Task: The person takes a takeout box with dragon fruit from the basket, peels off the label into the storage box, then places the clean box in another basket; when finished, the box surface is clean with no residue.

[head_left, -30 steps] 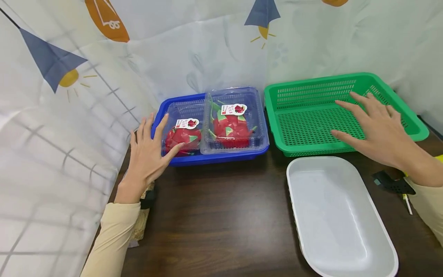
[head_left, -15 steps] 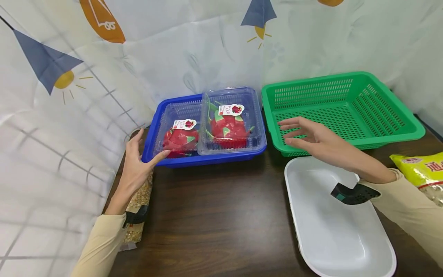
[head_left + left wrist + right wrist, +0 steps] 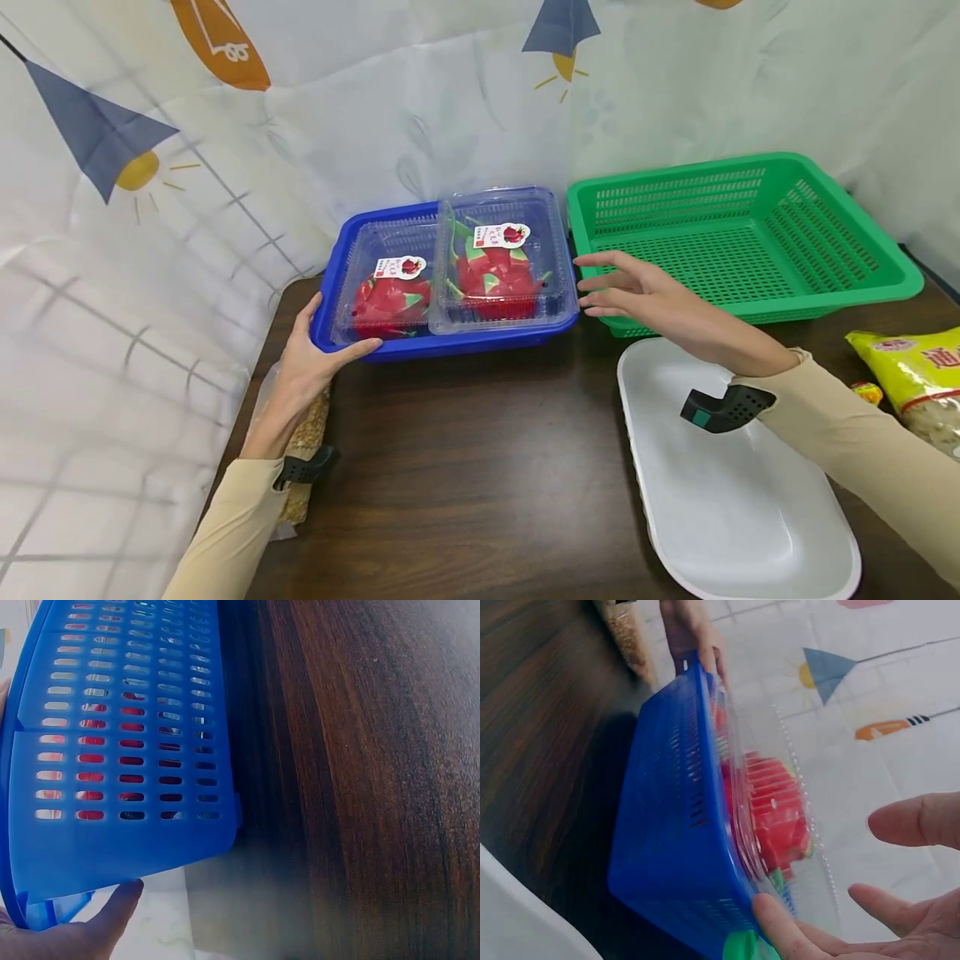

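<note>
My left hand point(image 3: 303, 367) grips the front left corner of a blue plastic basket point(image 3: 465, 343). In the left wrist view a finger point(image 3: 120, 907) reaches under the rim at the corner, by the slotted wall. Two clear clamshell boxes sit in the basket. The left box point(image 3: 405, 229) and the right box point(image 3: 551, 250), which overlaps it, each show red dragon fruit with green tips and a white label. My right hand point(image 3: 645, 292) reaches to the basket's right side, fingers extended. In the right wrist view one fingertip point(image 3: 772, 919) is right at the blue rim.
A green basket point(image 3: 750, 312) stands close by on the right, and a white tray point(image 3: 720, 467) lies in front of it. A yellow bag point(image 3: 911, 367) is at the far right. Under my left forearm lies a bag of grains point(image 3: 311, 429). A printed curtain point(image 3: 360, 108) hangs behind.
My right hand has moved left from over the green basket to the blue basket's right edge. My left hand has lowered onto the blue basket's corner and taken hold.
</note>
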{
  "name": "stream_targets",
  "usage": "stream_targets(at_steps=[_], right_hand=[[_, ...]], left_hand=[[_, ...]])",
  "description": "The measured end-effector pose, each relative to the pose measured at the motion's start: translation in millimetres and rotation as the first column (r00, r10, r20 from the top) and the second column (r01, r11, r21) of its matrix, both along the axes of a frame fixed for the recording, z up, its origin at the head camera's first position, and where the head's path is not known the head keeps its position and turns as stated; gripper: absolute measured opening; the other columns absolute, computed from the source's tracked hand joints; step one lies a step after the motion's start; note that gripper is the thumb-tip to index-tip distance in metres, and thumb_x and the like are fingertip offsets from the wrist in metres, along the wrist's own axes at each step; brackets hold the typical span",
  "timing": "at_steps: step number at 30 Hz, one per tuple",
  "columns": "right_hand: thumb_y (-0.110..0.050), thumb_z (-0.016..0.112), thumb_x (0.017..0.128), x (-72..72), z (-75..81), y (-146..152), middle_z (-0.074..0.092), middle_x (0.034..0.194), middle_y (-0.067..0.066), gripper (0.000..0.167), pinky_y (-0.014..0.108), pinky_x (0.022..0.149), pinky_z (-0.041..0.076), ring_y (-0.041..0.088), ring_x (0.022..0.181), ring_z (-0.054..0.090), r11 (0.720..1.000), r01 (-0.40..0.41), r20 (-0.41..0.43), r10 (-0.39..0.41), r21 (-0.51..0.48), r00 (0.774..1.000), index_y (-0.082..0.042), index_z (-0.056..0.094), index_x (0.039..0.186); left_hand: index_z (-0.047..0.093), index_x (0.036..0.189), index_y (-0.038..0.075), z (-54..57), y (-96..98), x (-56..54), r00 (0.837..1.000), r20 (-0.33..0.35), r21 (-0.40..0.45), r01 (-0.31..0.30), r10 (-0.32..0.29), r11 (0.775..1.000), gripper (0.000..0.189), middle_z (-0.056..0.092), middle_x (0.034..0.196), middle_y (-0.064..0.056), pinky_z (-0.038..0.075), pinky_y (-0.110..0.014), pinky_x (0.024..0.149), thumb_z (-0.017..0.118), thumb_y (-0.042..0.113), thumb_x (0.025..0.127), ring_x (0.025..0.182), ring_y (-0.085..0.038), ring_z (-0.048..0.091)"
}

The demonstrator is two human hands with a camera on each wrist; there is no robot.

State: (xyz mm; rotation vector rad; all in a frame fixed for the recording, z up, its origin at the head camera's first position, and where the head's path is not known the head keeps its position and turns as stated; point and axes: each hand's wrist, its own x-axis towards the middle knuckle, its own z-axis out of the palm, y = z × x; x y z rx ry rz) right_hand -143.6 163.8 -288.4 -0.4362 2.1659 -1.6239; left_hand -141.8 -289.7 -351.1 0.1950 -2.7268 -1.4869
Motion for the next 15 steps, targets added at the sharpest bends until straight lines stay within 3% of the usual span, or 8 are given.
stream_targets(at_steps=[5, 15], right_hand=[[-0.019, 0.053, 0.109, -3.8, -0.4, -6, 0.048, 0.155, 0.019, 0.055, 0.039, 0.111, 0.048, 0.034, 0.135, 0.056, 0.999, 0.043, 0.039, -0.043, -0.01, 0.998, -0.008, 0.034, 0.16], [-0.014, 0.05, 0.107, -1.2, -2.4, -20, 0.046, 0.153, 0.025, 0.055, 0.049, 0.117, 0.042, 0.039, 0.134, 0.055, 0.986, 0.149, 0.092, -0.142, -0.072, 0.986, -0.003, 0.029, 0.157]], left_hand=[[0.002, 0.17, 0.022, -1.1, -0.2, -1.4, 1.0, 0.019, 0.025, -0.001, 0.0, 1.0, 0.117, 0.02, 0.171, -0.017, 0.032, -0.061, 0.12, 0.084, 0.035, 0.088, 0.152, -0.041, 0.029], [0.002, 0.17, 0.02, 0.0, 0.2, -0.4, 1.0, 0.02, 0.006, 0.008, -0.008, 1.0, 0.116, 0.017, 0.172, -0.019, 0.029, -0.066, 0.12, 0.083, 0.038, 0.088, 0.153, -0.044, 0.024]])
